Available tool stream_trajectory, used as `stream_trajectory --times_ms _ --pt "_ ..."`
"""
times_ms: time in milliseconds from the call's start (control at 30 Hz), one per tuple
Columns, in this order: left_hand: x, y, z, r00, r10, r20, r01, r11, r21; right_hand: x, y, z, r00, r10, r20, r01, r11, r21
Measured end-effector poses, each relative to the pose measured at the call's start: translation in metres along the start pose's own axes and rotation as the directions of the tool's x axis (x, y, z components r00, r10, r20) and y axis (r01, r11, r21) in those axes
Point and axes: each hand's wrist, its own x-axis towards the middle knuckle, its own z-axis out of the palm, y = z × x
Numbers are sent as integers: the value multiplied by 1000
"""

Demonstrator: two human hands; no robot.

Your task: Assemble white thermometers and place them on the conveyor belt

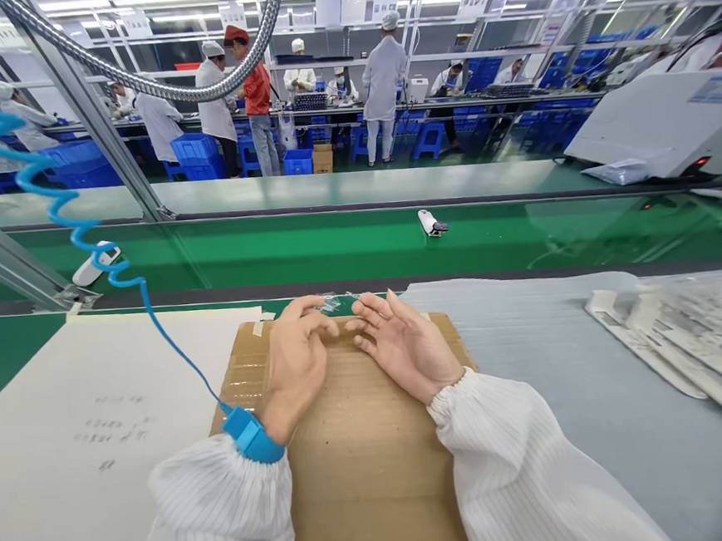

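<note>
My left hand (298, 349) hovers over a brown cardboard sheet (378, 486), its fingers loosely bent and apart with nothing visible in them. A blue wrist strap (253, 436) with a coiled blue cord (176, 339) is around that wrist. Opposite it, my right hand (404, 342) is turned partly palm up, fingers spread and slightly curled, holding nothing. Small pieces of clear plastic (331, 303) lie just past the fingertips, at the far edge of the cardboard; whether a finger touches them I cannot tell.
White paper (113, 457) with faint writing lies left, grey foam sheeting (532, 374) right. White curved parts (648, 348) lie beside a clear bag of small pieces (715, 318). Across the green conveyor belt (309, 245), carrying a white device (431, 222), people work; a metal hose (197, 90) hangs overhead.
</note>
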Motion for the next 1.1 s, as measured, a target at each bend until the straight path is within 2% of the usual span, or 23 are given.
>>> stream_trajectory --times_ms 100,167,300,600,900,1100 --pt "1 -2 0 996 -25 -82 27 1000 17 0 -1 1 999 -2 -38 2 1000 15" --pt "2 -1 0 994 -39 -99 41 999 13 0 -1 1 999 0 -46 1 1000 19" --pt "2 0 1 994 -27 -104 29 1000 12 0 0 1 1000 -4 -27 4 1000 16" --pt "2 0 1 993 -20 -119 25 999 36 -1 1 1 998 -14 -64 14 1000 -9" --pt "0 8 -2 996 -36 -78 34 999 -25 0 1 1 997 -26 -66 25 1000 -16" --pt "1 5 -1 995 -3 -103 0 1000 -24 1 2 0 997 -30 -65 29 999 -15"
